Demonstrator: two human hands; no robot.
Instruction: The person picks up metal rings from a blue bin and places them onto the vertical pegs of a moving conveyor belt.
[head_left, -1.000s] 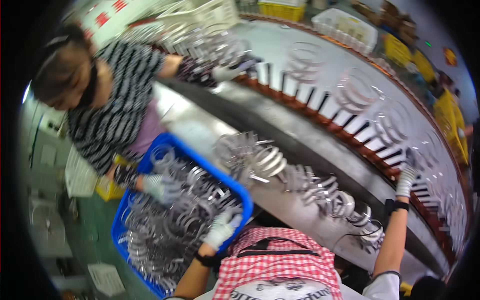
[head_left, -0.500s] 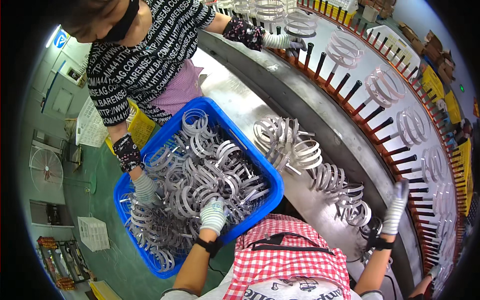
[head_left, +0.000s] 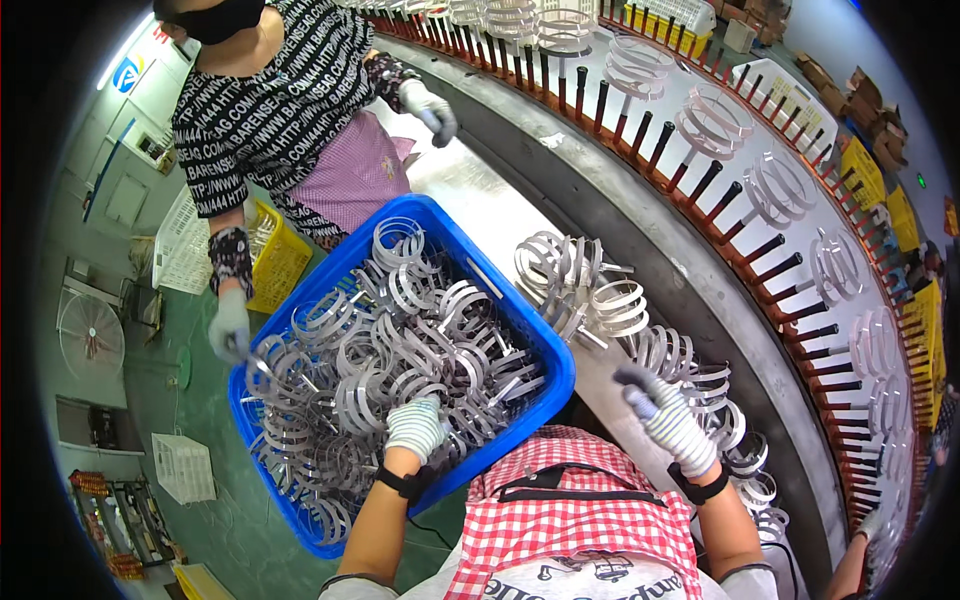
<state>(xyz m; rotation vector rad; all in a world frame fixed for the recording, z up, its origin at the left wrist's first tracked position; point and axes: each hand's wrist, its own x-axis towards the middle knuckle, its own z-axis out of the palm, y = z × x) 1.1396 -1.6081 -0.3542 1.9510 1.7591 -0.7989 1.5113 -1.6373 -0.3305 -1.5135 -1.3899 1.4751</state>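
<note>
My left hand (head_left: 416, 428), in a white striped glove, is down in the blue crate (head_left: 556, 352) with its fingers curled against a silvery metal spiral (head_left: 412, 385). The fingertips are partly hidden among the other spirals. My right hand (head_left: 672, 420), gloved the same way with grey fingertips, is over the steel ledge with its fingers stretched out and nothing in them. Beside it lies a row of metal spirals (head_left: 664, 350) on the ledge. The crate is heaped with similar tangled spirals, several with short straight stems.
Across the crate stands a co-worker (head_left: 290, 110) with gloved hands. A curved rack (head_left: 700, 190) with dark-tipped red pegs runs along the right, carrying spirals. Another person's hand (head_left: 868, 525) shows at the lower right. A yellow crate (head_left: 278, 262) and a fan (head_left: 92, 338) are at left.
My right hand has come left from near the rack to above the ledge. My left hand stays in the crate. The co-worker's hands have drawn back from the rack and crate; the rack's spirals have shifted.
</note>
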